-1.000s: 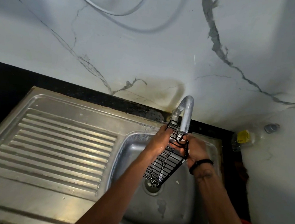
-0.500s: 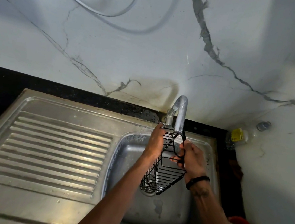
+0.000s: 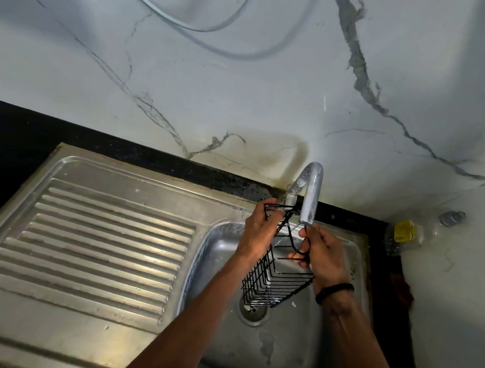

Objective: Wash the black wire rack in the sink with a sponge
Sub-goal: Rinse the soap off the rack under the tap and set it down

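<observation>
Rinsing under way, no sponge in sight.
Left hand [image 3: 260,231] and right hand [image 3: 325,258] fingers curl round the black wire rack [image 3: 277,281] beneath the tap [image 3: 310,191]; scrubbing likely remains.

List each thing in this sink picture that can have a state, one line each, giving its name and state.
black wire rack: held tilted above the basin, under the spout, wet
left hand: grips the rack's top end
right hand: pinches the rack's wire loop
tap: running; water falls through the rack
sink: wet; drain unplugged
clear bottle: lying on its side, capped
</observation>
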`<state>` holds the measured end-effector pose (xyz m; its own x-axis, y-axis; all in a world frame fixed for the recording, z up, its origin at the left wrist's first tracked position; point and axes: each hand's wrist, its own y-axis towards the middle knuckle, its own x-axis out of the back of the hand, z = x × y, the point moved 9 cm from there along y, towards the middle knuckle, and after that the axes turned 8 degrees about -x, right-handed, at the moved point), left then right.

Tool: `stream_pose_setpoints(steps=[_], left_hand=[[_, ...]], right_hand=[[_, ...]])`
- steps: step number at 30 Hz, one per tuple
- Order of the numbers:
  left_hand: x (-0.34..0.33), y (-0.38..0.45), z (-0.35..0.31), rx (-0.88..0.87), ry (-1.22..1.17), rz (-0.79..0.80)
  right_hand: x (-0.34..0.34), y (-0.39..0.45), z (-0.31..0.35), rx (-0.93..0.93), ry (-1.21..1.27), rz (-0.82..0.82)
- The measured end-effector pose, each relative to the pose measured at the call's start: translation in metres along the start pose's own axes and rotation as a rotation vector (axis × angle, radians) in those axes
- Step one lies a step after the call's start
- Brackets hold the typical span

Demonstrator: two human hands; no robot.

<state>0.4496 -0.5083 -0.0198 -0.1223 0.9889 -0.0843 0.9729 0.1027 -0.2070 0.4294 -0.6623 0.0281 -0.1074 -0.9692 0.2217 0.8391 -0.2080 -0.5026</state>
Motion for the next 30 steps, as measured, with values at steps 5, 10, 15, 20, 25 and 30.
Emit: stream_pose_setpoints(steps=[5, 10, 15, 20, 25, 30], left_hand=[[-0.021, -0.004, 0.009, 0.002, 0.001, 0.068], [-0.039, -0.008, 0.014, -0.006, 0.016, 0.135], [-0.047, 0.004, 0.021, 0.020, -0.079, 0.125], [-0.030, 0.025, 0.081, 0.198, -0.192, 0.009], [0.007, 0.011, 0.108, 0.303, -0.109, -0.254], [0.013, 0.008, 0.126, 0.366, -0.068, -0.161]], right_hand=[[0.011, -0.001, -0.009, -0.025, 0.095, -0.067], [0.022, -0.001, -0.012, -0.029, 0.141, -0.110], [0.027, -0.005, -0.008, -0.013, 0.148, -0.104], [0.032, -0.022, -0.005, 0.053, 0.198, -0.021], [0.053, -0.039, -0.010, 0.040, 0.379, 0.035], [0.066, -0.044, -0.022, -0.004, 0.464, 0.052]])
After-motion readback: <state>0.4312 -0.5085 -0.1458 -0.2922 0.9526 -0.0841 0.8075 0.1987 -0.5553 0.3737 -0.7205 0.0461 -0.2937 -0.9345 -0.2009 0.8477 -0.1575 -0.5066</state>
